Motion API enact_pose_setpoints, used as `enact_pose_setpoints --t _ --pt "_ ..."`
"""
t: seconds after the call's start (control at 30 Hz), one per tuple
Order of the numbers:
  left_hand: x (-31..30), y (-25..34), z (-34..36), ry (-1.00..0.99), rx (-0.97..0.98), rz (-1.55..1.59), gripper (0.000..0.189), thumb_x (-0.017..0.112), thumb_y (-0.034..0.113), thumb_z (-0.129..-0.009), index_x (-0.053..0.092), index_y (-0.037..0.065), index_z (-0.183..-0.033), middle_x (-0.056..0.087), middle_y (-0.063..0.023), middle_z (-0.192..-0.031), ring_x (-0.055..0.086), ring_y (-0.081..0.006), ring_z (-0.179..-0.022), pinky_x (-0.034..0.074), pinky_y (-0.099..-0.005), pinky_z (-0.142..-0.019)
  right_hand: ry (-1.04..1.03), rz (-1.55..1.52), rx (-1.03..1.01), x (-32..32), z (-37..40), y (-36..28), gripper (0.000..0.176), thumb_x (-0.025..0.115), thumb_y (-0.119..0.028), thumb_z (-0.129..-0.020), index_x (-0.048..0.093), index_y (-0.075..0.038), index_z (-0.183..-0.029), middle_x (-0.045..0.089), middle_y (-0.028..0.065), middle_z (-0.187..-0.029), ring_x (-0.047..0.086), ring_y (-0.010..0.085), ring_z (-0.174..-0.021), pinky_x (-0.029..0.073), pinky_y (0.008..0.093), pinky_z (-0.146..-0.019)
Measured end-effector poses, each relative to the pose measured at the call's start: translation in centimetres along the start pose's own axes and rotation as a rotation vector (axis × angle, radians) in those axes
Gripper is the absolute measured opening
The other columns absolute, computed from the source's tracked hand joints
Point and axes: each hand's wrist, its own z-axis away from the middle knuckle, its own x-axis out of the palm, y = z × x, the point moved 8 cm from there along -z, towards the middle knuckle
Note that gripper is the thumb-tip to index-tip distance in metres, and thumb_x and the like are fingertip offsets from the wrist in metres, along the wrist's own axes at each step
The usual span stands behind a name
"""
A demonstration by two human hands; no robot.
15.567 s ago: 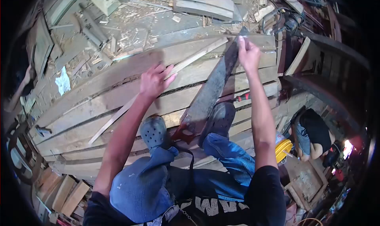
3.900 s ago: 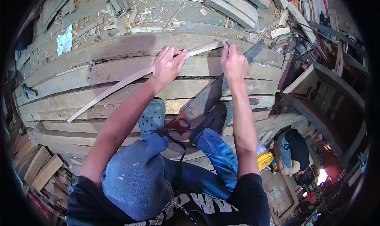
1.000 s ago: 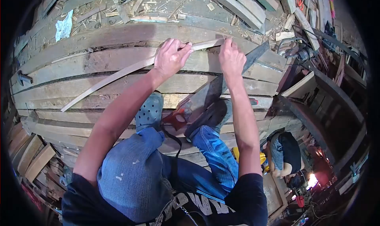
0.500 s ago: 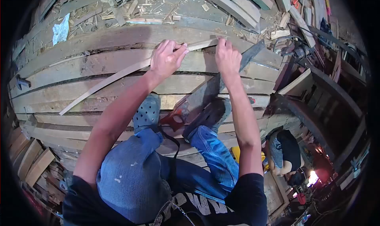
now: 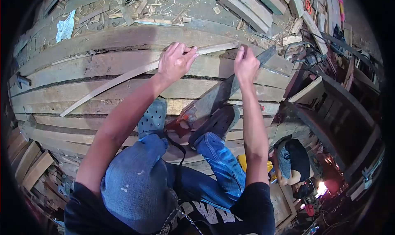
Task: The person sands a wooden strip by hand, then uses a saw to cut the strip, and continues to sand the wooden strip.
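One strip (image 5: 214, 49) under left hand (image 5: 175, 62), right hand (image 5: 245, 64) at its end

I count two hands of my own: one left hand (image 5: 175, 64) and one right hand (image 5: 245, 64). There is one strip (image 5: 123, 76) and one saw (image 5: 218, 97). Two shoes stand on the stack, one grey shoe (image 5: 153, 119) and one dark shoe (image 5: 218, 121). The stack shows at least six planks (image 5: 103, 37); my legs hide any more at its near edge. One hammer (image 5: 22, 80) lies at the stack's left edge. One rag (image 5: 65, 25) lies past its far left corner. One other person (image 5: 294, 161) is past its near right corner. The scraps beyond the far edge are too many and too small to count.
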Motion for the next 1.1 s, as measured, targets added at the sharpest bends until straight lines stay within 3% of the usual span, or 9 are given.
enact_pose_setpoints --t 0.13,0.27,0.3,0.33,0.43,0.57,0.77,0.83,1.1 --pt "0.1 -0.1 0.0 0.002 -0.004 0.015 0.017 0.074 0.019 -0.08 0.073 0.012 -0.096 0.055 -0.0013 -0.075 0.056 -0.0193 -0.072 0.05 -0.035 -0.064 0.015 -0.369 0.238 1.4 0.0 1.1 0.027 0.057 -0.024 -0.091 0.065 0.001 -0.085 0.066 0.0234 -0.074 0.066 0.0419 -0.074 0.05 0.0477 -0.069" --pt "0.1 -0.1 0.0 0.008 0.013 0.004 0.017 0.074 0.02 -0.08 0.073 0.013 -0.096 0.055 -0.001 -0.075 0.056 -0.0197 -0.071 0.049 -0.0354 -0.063 -0.034 -0.417 0.32 3.1 0.4 2.1 0.025 0.056 -0.022 -0.092 0.067 0.0 -0.09 0.068 0.0216 -0.076 0.068 0.0371 -0.075 0.052 0.0447 -0.07" --pt "0.2 -0.2 0.1 0.006 -0.007 0.015 0.017 0.074 0.02 -0.08 0.073 0.013 -0.096 0.055 -0.001 -0.076 0.057 -0.0198 -0.072 0.05 -0.0357 -0.063 0.037 -0.433 0.301 2.2 0.8 1.0 0.026 0.055 -0.022 -0.092 0.068 0.001 -0.088 0.068 0.0181 -0.072 0.069 0.0283 -0.064 0.052 0.0416 -0.066" --pt "0.2 -0.2 -0.1 0.008 -0.006 0.015 0.017 0.074 0.02 -0.08 0.073 0.013 -0.096 0.055 -0.001 -0.076 0.057 -0.0198 -0.072 0.05 -0.0357 -0.063 0.039 -0.434 0.299 1.8 0.6 0.4 0.026 0.055 -0.022 -0.092 0.068 0.001 -0.088 0.068 0.0181 -0.072 0.069 0.0283 -0.064 0.052 0.0416 -0.066" --pt "0.1 -0.1 0.0 -0.003 -0.011 0.002 0.017 0.075 0.02 -0.079 0.073 0.012 -0.095 0.056 -0.0008 -0.076 0.057 -0.0196 -0.072 0.05 -0.035 -0.065 -0.088 -0.591 0.511 3.5 1.0 1.1 0.026 0.054 -0.019 -0.094 0.068 0.002 -0.087 0.06 0.0077 -0.054 0.058 0.0182 -0.041 0.047 0.0357 -0.044" --pt "0.0 0.0 0.0 0.004 0.0 0.015 0.019 0.075 0.019 -0.078 0.073 0.011 -0.095 0.056 -0.0014 -0.076 0.057 -0.0196 -0.072 0.05 -0.0344 -0.065 -0.065 -0.756 0.61 3.4 1.6 0.5 0.027 0.054 -0.018 -0.095 0.066 0.003 -0.083 0.057 0.0061 -0.052 0.056 0.0144 -0.041 0.044 0.0334 -0.04" --pt "-0.2 0.2 -0.3 -0.004 0.017 0.028 0.024 0.078 0.013 -0.076 0.074 0.006 -0.098 0.059 -0.0051 -0.075 0.057 -0.0218 -0.069 0.048 -0.0352 -0.061 -0.074 -0.73 0.609 3.6 0.5 1.1 0.028 0.055 -0.019 -0.094 0.066 0.003 -0.082 0.06 0.0075 -0.053 0.057 0.0161 -0.042 0.047 0.0345 -0.045" --pt "-0.3 0.3 -0.2 0.005 0.016 0.032 0.024 0.078 0.013 -0.076 0.074 0.006 -0.098 0.059 -0.0051 -0.075 0.058 -0.0217 -0.069 0.048 -0.0352 -0.061 -0.057 -0.56 0.554 2.9 0.4 0.9 0.029 0.057 -0.021 -0.094 0.066 0.003 -0.081 0.059 0.0087 -0.051 0.059 0.018 -0.043 0.048 0.0348 -0.047" --pt "0.1 0.0 0.1 0.014 0.017 0.032 0.019 0.075 0.018 -0.078 0.072 0.011 -0.095 0.055 -0.0025 -0.076 0.057 -0.0211 -0.073 0.049 -0.0358 -0.067 -0.102 -0.591 0.634 3.2 0.9 0.9 0.03 0.055 -0.022 -0.093 0.068 0.002 -0.082 0.06 0.0104 -0.051 0.061 0.0205 -0.044 0.05 0.0356 -0.052"
